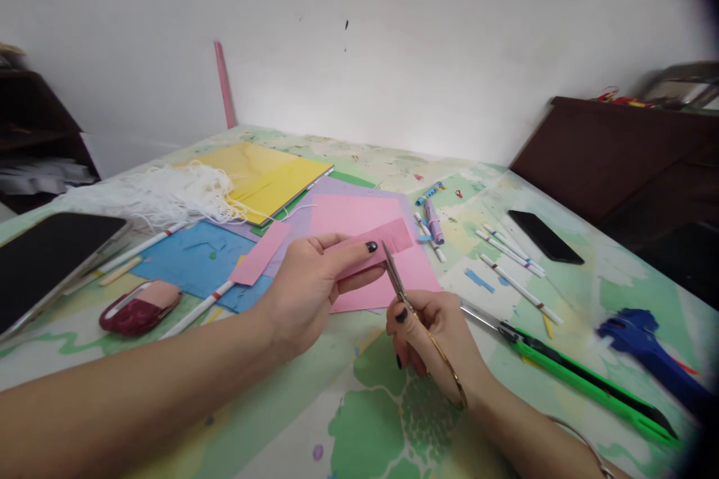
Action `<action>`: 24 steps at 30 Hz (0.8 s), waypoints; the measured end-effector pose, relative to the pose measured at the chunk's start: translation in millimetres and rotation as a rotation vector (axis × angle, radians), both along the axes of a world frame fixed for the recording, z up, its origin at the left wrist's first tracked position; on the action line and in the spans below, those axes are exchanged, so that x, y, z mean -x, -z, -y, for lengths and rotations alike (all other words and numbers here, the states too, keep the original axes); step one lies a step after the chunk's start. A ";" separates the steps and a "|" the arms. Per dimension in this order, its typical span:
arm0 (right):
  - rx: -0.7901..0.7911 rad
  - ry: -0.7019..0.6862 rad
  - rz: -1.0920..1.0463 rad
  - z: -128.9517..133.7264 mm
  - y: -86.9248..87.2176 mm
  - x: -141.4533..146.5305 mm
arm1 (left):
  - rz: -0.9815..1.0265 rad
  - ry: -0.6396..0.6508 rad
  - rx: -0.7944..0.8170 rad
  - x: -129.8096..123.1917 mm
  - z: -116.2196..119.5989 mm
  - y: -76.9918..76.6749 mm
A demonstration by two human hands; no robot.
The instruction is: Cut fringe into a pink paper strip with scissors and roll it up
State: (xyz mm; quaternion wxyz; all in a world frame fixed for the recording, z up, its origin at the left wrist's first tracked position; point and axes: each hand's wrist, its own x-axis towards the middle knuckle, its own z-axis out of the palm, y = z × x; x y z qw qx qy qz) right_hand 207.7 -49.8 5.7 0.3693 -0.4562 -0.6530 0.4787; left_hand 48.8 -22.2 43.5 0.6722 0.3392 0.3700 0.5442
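My left hand (314,281) pinches a pink paper strip (398,236) between thumb and fingers. Several fine slits run into the strip's edge near its right end. In my right hand (432,337) are metal scissors (395,275), their blades pointing up at the strip's lower edge just beside my left thumb. Whether the blades are apart cannot be made out. Beneath the strip lie larger sheets of pink paper (359,209) on the table. Left of my left hand, another pink piece of paper (263,253) rests against a white stick (196,308).
A green box cutter (589,382) lies right of my right hand, with a blue tool (645,344) beyond. White sticks (522,288) and a black phone (544,236) are farther back. At left are a blue sheet (196,258), white yarn (162,191), a yellow folder (281,179) and a tablet (50,258).
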 end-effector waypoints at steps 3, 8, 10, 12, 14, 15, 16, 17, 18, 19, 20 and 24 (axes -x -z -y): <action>0.003 0.009 0.006 -1.0 1.1 0.5 | -0.005 -0.003 0.010 0.1 0.5 0.4; 0.011 0.016 0.012 -1.6 2.6 0.8 | -0.001 -0.006 0.017 -0.6 0.9 -0.6; 0.014 0.020 0.012 -1.7 2.6 1.2 | -0.005 -0.006 0.022 -0.6 0.7 -0.5; 0.016 0.024 0.015 -1.8 2.2 1.7 | -0.008 -0.001 0.019 -0.4 0.6 0.0; 0.018 0.028 0.021 -1.8 1.7 1.9 | -0.006 0.005 0.010 -0.1 0.7 0.4; 0.020 0.029 0.023 -1.7 1.5 1.9 | -0.006 0.005 0.007 0.0 0.8 0.5; 0.025 0.027 0.024 -1.7 1.4 1.8 | -0.007 0.003 0.008 0.1 0.9 0.5; 0.026 0.026 0.026 -1.6 1.3 1.6 | -0.009 0.000 0.012 0.2 1.0 0.5; 0.025 0.026 0.028 -1.6 1.2 1.3 | -0.011 -0.002 0.016 0.2 1.1 0.4; 0.023 0.026 0.031 -1.4 1.1 1.1 | -0.013 -0.002 0.018 0.2 1.2 0.4; 0.022 0.029 0.035 -1.3 1.0 1.0 | -0.014 -0.001 0.018 0.2 1.2 0.4; 0.033 0.050 0.057 -0.7 -0.5 1.6 | -0.023 0.003 0.014 0.2 1.3 0.4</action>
